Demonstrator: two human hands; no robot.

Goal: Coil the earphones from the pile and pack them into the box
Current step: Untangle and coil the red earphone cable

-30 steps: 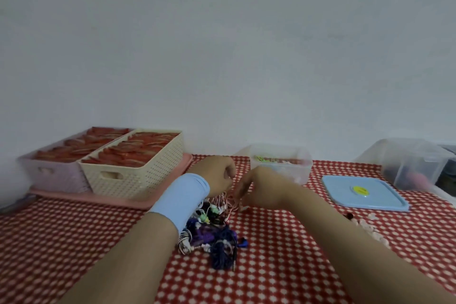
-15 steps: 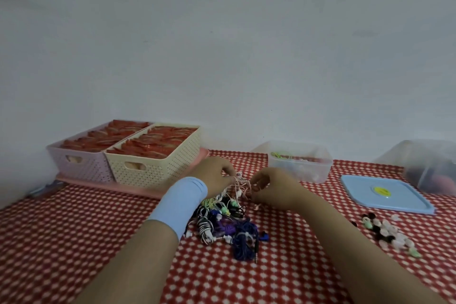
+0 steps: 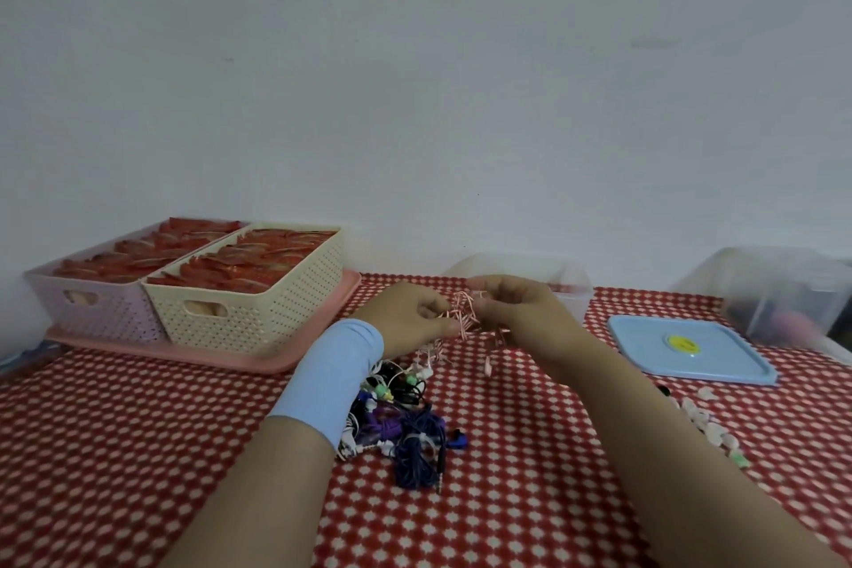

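Note:
A tangled pile of earphones (image 3: 396,417) in purple, dark blue, black and white lies on the red checked tablecloth between my forearms. Above it, my left hand (image 3: 410,314) and my right hand (image 3: 516,311) both pinch a pink-and-white earphone cable (image 3: 463,314) bunched between them; loose ends hang down toward the pile. My left wrist wears a light blue band. A clear plastic box (image 3: 574,286) stands just behind my right hand, mostly hidden by it.
A cream basket (image 3: 258,309) and a lilac basket (image 3: 92,309), both full of red packets, stand on a pink tray (image 3: 258,362) at the left. A blue lid (image 3: 691,351) lies at the right, a clear tub (image 3: 774,291) behind it. Small earbud tips (image 3: 712,424) lie scattered.
Both hands have risen from the pile with the pink-and-white cable, which now hangs clear between them. The camera view has shifted so the baskets sit further right.

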